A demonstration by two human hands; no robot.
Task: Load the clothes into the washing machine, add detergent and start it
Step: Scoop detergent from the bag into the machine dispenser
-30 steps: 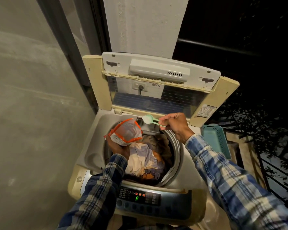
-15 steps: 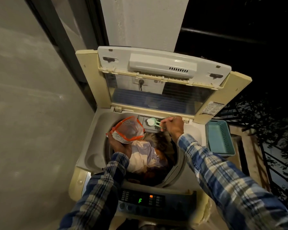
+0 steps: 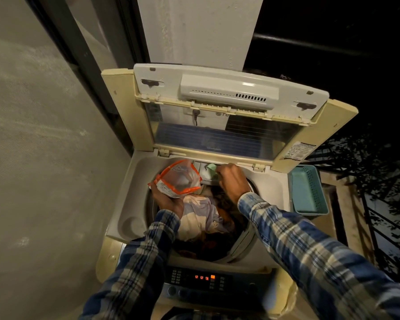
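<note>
The washing machine [image 3: 129,204] fills the middle of the view, a top-loader with its lid [image 3: 229,93] standing open against the pillar behind. Its drum [image 3: 245,239] already holds the clothes [image 3: 201,215], a rumpled heap of pale and dark pieces, so loading looks done and the detergent step is in hand. A teal basket [image 3: 307,190] sits just beside the machine on the right, and the control panel [image 3: 201,280] at the near edge shows orange lights.

The left hand [image 3: 169,202] holds the detergent bag [image 3: 179,181], a clear pouch edged in orange, from below over the rear left of the drum, mouth upward; its grip is wrapped round the pouch's bottom.

The right hand [image 3: 232,181] is the one that matters. Its sleeved forearm reaches in from the lower right across the drum, knuckles up, fingers curled down, the grip closed on the handle of the green scoop [image 3: 210,167]. The scoop's long axis runs roughly leftward from the fingers, its bowl lying over the detergent compartment [image 3: 206,179] at the back rim, just right of the bag. This hand is at the compartment, the left merely near it. Whether the bowl is tipped or emptied I cannot tell; no powder shows. Emptying it would probably need a roll of the wrist, keeping the bowl over the compartment and clear of the clothes
</note>
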